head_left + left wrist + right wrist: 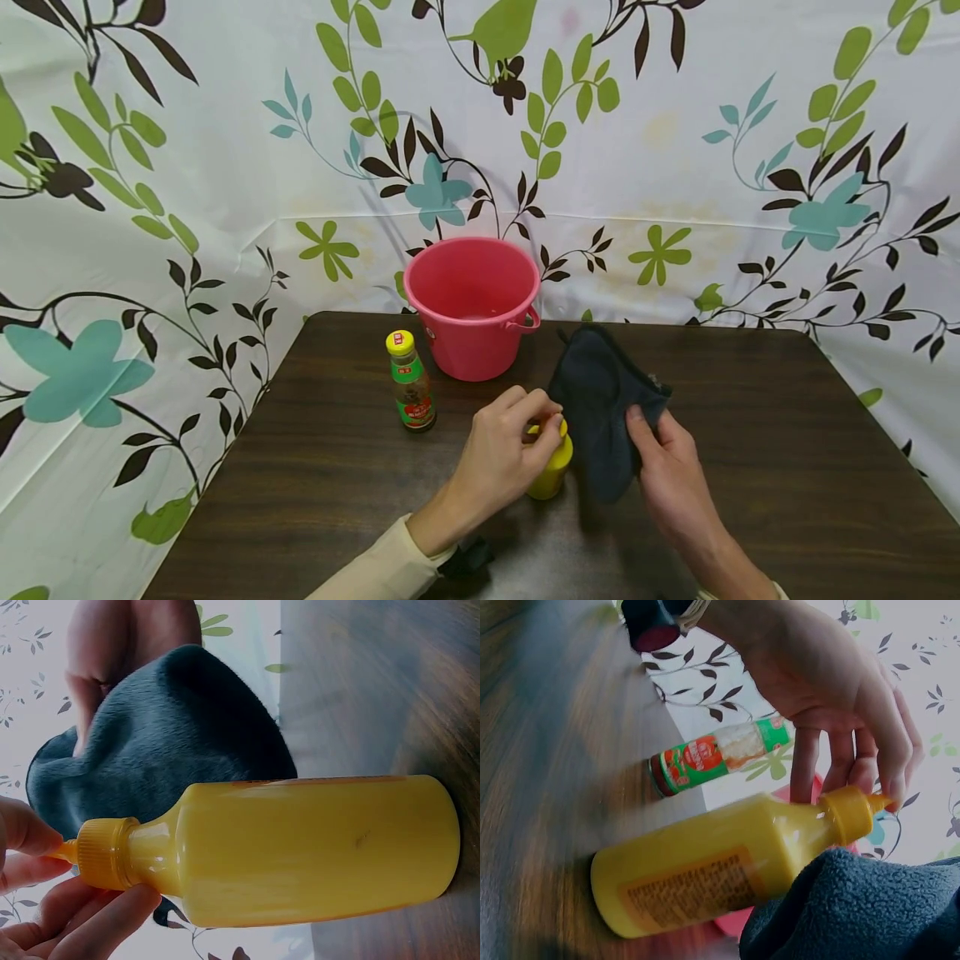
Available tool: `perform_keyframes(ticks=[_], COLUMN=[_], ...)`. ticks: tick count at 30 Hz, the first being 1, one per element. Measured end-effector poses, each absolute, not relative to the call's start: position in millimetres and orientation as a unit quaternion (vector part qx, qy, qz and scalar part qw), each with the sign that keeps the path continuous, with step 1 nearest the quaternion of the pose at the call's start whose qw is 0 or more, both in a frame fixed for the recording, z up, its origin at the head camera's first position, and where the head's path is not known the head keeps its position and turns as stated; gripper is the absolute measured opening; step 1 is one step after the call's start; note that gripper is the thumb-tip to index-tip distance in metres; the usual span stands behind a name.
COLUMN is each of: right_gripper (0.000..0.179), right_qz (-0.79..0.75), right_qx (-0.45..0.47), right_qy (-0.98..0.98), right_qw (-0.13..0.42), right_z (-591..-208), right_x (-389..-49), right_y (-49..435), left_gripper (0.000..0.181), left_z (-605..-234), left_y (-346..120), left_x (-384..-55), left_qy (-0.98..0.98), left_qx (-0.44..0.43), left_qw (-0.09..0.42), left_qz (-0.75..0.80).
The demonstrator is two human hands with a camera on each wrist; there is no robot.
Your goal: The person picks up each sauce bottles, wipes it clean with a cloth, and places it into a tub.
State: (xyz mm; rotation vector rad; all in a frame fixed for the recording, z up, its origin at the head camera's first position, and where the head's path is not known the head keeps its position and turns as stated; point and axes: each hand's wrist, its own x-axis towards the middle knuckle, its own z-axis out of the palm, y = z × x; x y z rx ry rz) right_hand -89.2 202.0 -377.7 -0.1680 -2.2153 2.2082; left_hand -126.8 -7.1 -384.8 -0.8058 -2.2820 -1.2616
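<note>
Broadly, a brown table [772,417] spans the lower part of the head view, and a red bucket [480,350] stands on it at the middle of the frame. Right of centre hangs the dark cloth [600,392], its length running from upper middle to lower middle; the right hand [675,479] grips its right side, thumb in front. Just left of the cloth, below the centre, the yellow bottle [315,855] stands seemingly upright on the table. That sideways relation looks like the one that counts: cloth to the right, bottle to the left, their long axes roughly alongside; whether they touch I cannot tell. The left hand [498,454] is nearer to the bottle, coming from its left and over its top. Left of centre, well apart, stands the sauce bottle [412,383]. Smallest is the tip [66,852], pinched between left thumb and forefinger, the other fingers bent against the cap [105,853] and neck.
</note>
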Motion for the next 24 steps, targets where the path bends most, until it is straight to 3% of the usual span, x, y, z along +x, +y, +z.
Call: perform_keyframes(ticks=[6,14,24], right_gripper=[0.053,0.045,0.043], right_qz=[0.641,0.539,0.582], right_qx=[-0.094,-0.060,-0.011], right_qy=[-0.762,-0.840,-0.812], right_qw=[-0.008,-0.001,-0.046], right_z=[-379.8,-384.0,-397.6], right_x=[-90.2,-90.5,-84.2], right_y=[211.7,220.6,193.9], left_gripper=[0.004,0.004,0.004], left_z=[-384.8,-382.6,-385.3], left_y=[-7.4,-7.5,-7.5], left_x=[-126.5,-125.3,-125.7], left_qy=[-0.820,-0.821,-0.819], left_qx=[-0.287,-0.284,-0.287], left_qw=[0.200,0.190,0.205], left_qz=[-0.453,-0.457,-0.453])
